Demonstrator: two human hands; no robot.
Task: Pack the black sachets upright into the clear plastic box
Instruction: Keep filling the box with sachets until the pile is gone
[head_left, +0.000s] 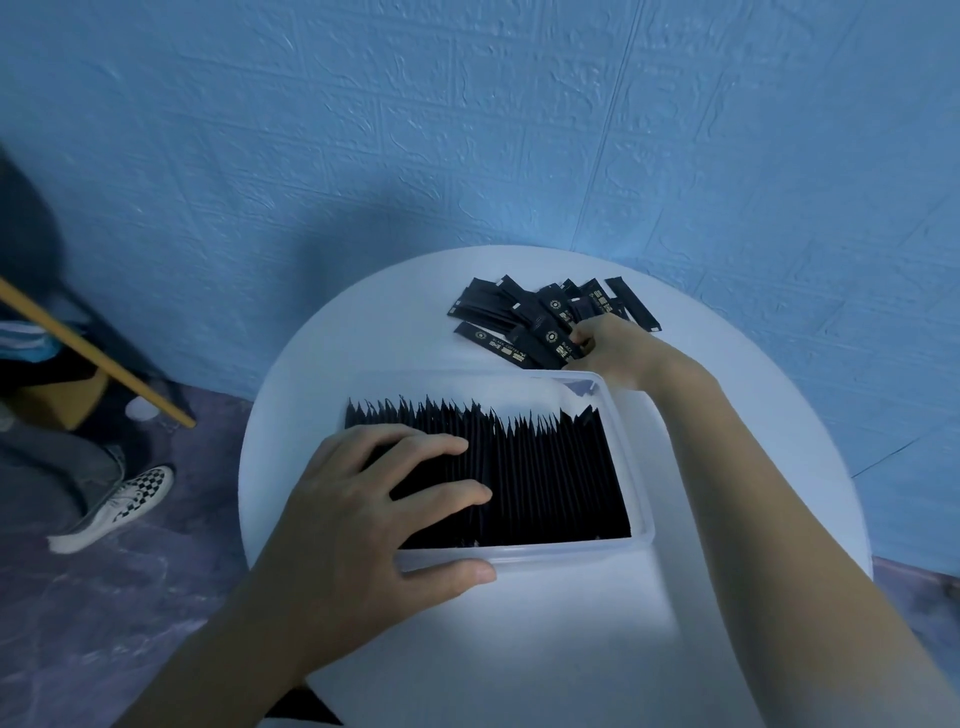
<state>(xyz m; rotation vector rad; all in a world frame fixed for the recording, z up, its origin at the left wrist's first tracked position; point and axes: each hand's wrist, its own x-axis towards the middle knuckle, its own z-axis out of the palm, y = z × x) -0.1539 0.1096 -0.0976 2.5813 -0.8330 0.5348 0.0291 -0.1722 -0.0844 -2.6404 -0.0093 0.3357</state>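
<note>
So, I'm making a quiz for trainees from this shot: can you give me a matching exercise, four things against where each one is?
Things:
1. left hand
2. right hand
3. loose sachets
4. box

Places:
A. in a pile at the table's far side
B. in the middle of the table, nearly full
C. resting on the packed sachets, thumb on the box's near wall
D. reaching into the pile

Pairs: 1-C, 2-D, 3-A, 4-B

Right hand (605, 351) grip unclear (fingertips hidden among sachets (524, 317)).
</note>
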